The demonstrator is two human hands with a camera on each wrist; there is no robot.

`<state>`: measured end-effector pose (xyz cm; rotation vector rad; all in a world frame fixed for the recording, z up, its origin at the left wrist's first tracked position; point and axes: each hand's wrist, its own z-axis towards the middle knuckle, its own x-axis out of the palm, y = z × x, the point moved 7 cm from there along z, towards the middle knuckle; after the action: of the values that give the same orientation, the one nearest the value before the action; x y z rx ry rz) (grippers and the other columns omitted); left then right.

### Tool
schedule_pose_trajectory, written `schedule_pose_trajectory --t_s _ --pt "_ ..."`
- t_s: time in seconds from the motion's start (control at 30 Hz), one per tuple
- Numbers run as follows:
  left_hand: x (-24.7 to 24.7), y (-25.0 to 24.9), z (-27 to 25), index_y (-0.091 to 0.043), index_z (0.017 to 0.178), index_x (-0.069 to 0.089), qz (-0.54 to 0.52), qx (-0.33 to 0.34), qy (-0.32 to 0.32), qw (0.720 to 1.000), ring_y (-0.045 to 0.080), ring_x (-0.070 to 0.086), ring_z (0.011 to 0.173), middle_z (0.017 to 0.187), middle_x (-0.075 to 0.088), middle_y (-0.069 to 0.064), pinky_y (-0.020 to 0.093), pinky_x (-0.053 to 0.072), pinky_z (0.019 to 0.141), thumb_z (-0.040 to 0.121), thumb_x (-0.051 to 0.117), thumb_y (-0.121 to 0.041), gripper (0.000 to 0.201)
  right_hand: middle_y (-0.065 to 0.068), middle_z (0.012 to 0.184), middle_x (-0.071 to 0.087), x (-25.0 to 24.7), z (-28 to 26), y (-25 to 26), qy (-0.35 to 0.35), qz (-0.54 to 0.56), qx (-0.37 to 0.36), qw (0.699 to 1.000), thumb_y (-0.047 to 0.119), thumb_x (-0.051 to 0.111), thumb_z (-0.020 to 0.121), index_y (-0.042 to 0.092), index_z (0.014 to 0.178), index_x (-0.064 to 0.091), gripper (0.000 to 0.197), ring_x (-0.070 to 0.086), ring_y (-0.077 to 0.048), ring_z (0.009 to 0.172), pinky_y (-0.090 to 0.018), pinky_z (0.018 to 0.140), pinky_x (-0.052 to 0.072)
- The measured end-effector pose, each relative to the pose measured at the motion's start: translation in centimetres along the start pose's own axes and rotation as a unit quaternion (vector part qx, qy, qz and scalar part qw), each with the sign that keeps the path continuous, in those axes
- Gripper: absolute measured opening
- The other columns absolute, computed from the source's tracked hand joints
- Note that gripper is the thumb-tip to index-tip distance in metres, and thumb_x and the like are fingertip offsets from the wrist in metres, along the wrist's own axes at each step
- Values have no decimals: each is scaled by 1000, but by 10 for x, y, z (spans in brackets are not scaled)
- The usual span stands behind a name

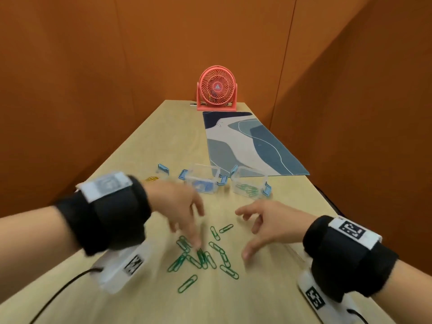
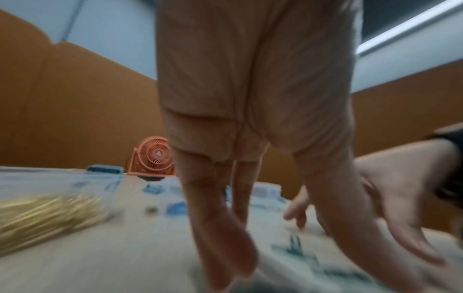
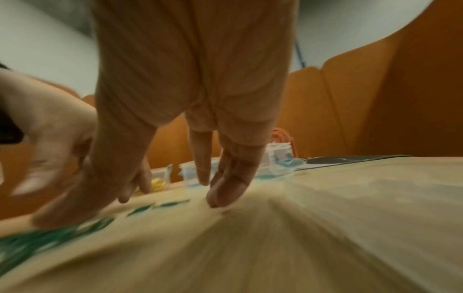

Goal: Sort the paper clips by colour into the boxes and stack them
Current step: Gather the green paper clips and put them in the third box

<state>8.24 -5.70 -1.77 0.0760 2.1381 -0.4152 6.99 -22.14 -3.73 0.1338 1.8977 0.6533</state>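
As seen from the head camera, a loose scatter of green wire paper clips [image 1: 203,256] lies on the pale wooden table [image 1: 268,288] between two bare hands. The left hand [image 1: 180,204], blurred, reaches down with straight fingers whose tips [image 1: 197,243] touch the top of the pile; the right hand [image 1: 268,224] hovers just right of the clips, fingers spread and loosely bent, holding nothing. Beyond the hands stand small clear plastic boxes with blue latches: one [image 1: 203,178] showing blue inside, one [image 1: 250,184] to its right holding green clips, and a third [image 1: 161,170] at left, beside a small heap of yellow clips [image 1: 152,178]. A coral desk fan [image 1: 217,88] and a blue patterned mat [image 1: 247,146] sit farther back.

From the left wrist camera, the left hand [image 2: 250,138] points extended fingers at the tabletop, green clips [image 2: 293,245] smeared just right of them; a clear box of yellow clips [image 2: 50,210] sits at left, and the right hand [image 2: 400,198] is open nearby.

From the right wrist camera, the right hand [image 3: 195,99] hangs open, fingertips [image 3: 220,196] at the table surface, green clips [image 3: 50,236] off to its left beneath the left hand [image 3: 50,138].
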Motion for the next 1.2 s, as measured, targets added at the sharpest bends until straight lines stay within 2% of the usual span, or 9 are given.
schedule_pose_trajectory --t_s 0.07,0.2,0.33,0.47,0.6,0.83,0.97,1.1,1.2 --pt "26 15 -20 -32 131 42 50 -42 41 997 10 62 88 120 53 -12 27 49 85 52 84 -54 92 12 119 42 14 -1 10 21 -48 -17 999 42 88 52 29 140 38 101 44 -5 98 -18 88 39" --pt "53 16 -35 -30 138 33 48 2 -25 999 12 49 105 124 37 -10 25 46 95 50 81 -61 105 12 117 35 30 3 32 13 -59 -48 997 40 88 53 28 140 38 100 39 -4 99 -18 91 37" --pt "59 5 -29 -34 135 42 -8 91 -99 991 5 44 95 120 40 -11 10 37 81 58 81 -53 88 10 110 46 35 5 50 -4 -24 -60 998 33 88 56 27 128 55 79 46 -7 89 -23 85 44" --pt "48 8 -22 -35 113 65 -54 128 -145 980 2 53 83 103 53 -13 13 44 75 62 83 -43 55 19 76 51 35 5 55 -22 12 -61 998 23 87 61 21 113 66 57 50 2 68 -11 67 41" --pt "43 9 -19 -32 98 72 -76 142 -154 975 2 56 78 95 60 -12 16 48 76 67 81 -36 33 17 63 50 34 5 59 -44 6 -66 997 18 82 67 15 103 71 38 48 4 59 -4 51 36" --pt "40 4 -15 -21 95 73 -48 138 -161 976 -1 55 71 82 62 -15 3 41 64 81 70 -22 14 2 79 59 36 2 64 -61 -59 -88 993 15 69 78 9 94 70 16 54 -9 70 -10 60 42" --pt "34 3 -8 -18 92 75 -67 129 -147 978 -2 58 67 81 68 -12 6 48 68 77 73 -17 15 -3 82 59 34 4 61 -68 -81 -77 991 11 67 77 6 94 69 18 55 -15 75 -24 72 50" --pt "21 11 7 -16 87 76 -143 89 -128 977 -1 60 68 81 72 -8 13 51 70 74 75 -13 14 -9 93 70 20 9 54 -99 -66 -68 990 9 66 78 6 95 72 18 56 -12 75 -23 75 51" --pt "7 14 17 -14 81 75 -246 60 -97 963 5 66 70 79 74 -1 17 54 69 75 75 -8 9 -7 81 70 -4 12 37 -142 7 -34 989 7 67 77 5 90 73 14 58 -10 64 -21 70 53"
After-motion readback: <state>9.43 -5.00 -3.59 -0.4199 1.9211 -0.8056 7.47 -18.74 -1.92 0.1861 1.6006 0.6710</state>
